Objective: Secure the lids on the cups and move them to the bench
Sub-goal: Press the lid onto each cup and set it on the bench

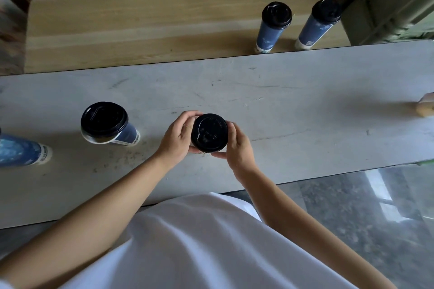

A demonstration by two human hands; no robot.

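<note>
Both of our hands are gripping the black lid (209, 132) at the middle of the frame, over the grey table (281, 101). Our left hand (178, 135) is curling round its left rim, fingers wrapping the far edge and thumb lying along the near side. Our right hand (237, 145) is cupping the right rim, with its thumb tucking under the near edge.

The lid and our fingers are covering the cup beneath it almost wholly, so we are not able to tell whether the lid is fully seated. At the far left edge a blue cup (23, 150) is being cut off by the frame, and its top is lying out of view. At the right edge a pale blurred object (426, 107) is also being cropped, and we are unable to make out what it is. To the left of our hands a lidded cup (110, 124) is standing on the table. At the upper right, two lidded cups, one (273, 27) beside the other (317, 23), are standing apart on the wooden bench (141, 30).

Our bare forearms are reaching up from the lower corners and converging on the lid, both wrists bending slightly inward. Our white shirt (199, 241) is filling the lower middle.
</note>
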